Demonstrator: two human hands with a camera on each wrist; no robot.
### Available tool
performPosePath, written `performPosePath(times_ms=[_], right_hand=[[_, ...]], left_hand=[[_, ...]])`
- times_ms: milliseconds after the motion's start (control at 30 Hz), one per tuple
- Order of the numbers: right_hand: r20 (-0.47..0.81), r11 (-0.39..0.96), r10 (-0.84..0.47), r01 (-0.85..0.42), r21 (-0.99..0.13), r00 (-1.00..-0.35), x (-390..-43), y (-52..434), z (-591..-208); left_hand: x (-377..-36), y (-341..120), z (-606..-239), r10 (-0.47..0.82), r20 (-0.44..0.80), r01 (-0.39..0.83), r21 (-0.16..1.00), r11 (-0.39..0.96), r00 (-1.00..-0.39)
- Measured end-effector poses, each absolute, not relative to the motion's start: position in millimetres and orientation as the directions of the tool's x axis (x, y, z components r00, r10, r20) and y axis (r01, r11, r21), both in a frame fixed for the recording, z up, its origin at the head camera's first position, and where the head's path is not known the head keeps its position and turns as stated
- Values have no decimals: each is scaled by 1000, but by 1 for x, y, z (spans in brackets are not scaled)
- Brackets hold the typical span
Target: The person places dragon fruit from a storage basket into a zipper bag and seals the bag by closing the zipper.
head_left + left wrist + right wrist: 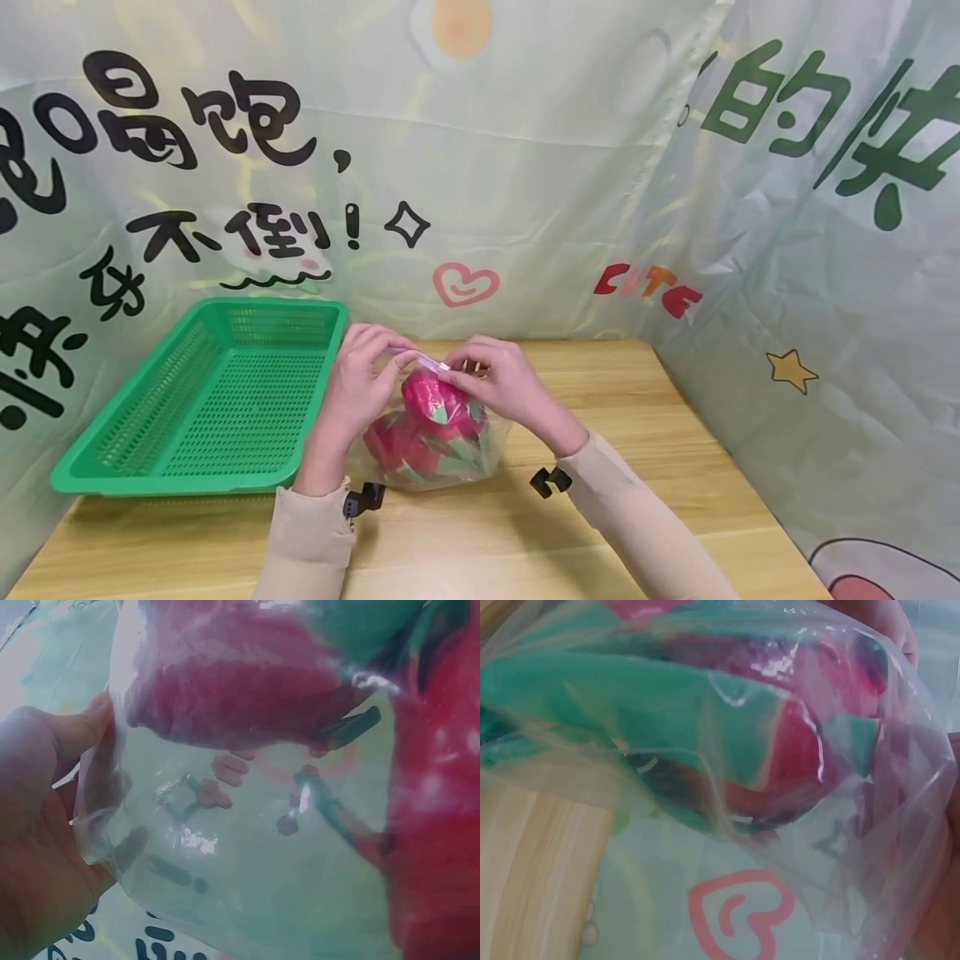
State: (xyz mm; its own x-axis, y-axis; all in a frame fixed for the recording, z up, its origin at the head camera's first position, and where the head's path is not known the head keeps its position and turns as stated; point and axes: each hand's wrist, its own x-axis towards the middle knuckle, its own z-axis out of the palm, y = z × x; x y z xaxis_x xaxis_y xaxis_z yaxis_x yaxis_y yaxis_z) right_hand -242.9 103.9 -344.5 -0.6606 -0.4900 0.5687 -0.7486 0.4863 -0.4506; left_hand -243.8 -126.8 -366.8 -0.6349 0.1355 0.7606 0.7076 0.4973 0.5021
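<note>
Green basket point(202, 400) at counter's point(675, 467) left side. Just right of it, left hand point(360, 383) pinches top edge of clear bag point(427, 433), grip closed on plastic. Bag stands on counter, red-and-green fruits point(431, 417) inside. Right hand point(498, 383) pinches same top edge, opposite side.

The head view is bright and evenly lit, with soft shadows falling toward me beneath my wrists on the table point(675, 467). Its edges bow a little. Close to my grip, both wrist views are blurred and hazy: the clear bag point(780, 750) fills them, with white glare streaks on its folds above my fingers.
</note>
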Motion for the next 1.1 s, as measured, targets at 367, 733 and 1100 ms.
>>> performPosePath(times_ms=[367,733,1100], right_hand=[[670,552,-537,-814,-181,-513,-239,102,-344],[709,549,-521,-822,-149,-476,-241,102,-349],[758,522,-504,-845,-113,-413,-244,103,-356]], left_hand=[[-236,-119,-358,267,820,772,295,563,-507],[-238,-109,-362,283,793,745,293,599,-539],[-244,-107,-369,243,832,777,304,551,-498]])
